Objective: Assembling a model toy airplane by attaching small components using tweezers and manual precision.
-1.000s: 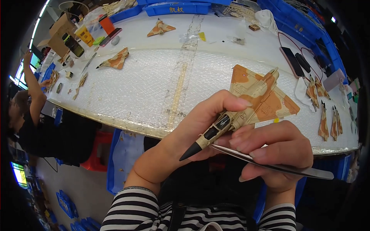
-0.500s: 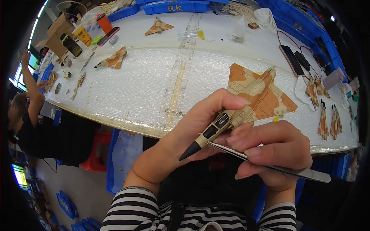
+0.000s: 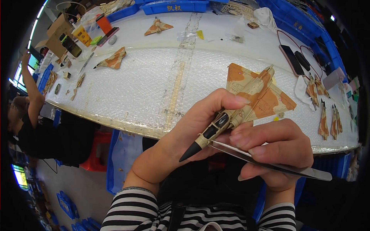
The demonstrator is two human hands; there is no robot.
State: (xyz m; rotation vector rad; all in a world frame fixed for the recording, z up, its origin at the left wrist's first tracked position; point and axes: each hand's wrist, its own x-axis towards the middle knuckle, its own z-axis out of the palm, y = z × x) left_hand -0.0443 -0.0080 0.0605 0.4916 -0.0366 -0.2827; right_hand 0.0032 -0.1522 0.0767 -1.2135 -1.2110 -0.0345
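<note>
My left hand (image 3: pixel 204 113) is wrapped round a model jet plane (image 3: pixel 252 90), its thumb pressed on the upper body behind the dark cockpit canopy. The model has tan and brown camouflage, delta wings and a black nose cone that points down toward me. Pinched between the thumb and fingers of my right hand (image 3: pixel 275 148) is a pair of metal tweezers (image 3: pixel 285 168). The tweezer tips are by the side of the fuselage just behind the nose cone. Whether they grip a small part there I cannot tell.
Other model jets lie at the table's back (image 3: pixel 158 27), left (image 3: pixel 111 59) and right (image 3: pixel 323 121). A phone (image 3: pixel 291 60) with a red cable rests at the right. Blue bins (image 3: pixel 174 7) line the far edge. To the left, a co-worker's arm (image 3: pixel 32 81) is raised.
The tweezers and my right hand have shifted very slightly to the right. The model's wings and tail have tilted a little leftward in my left hand.
</note>
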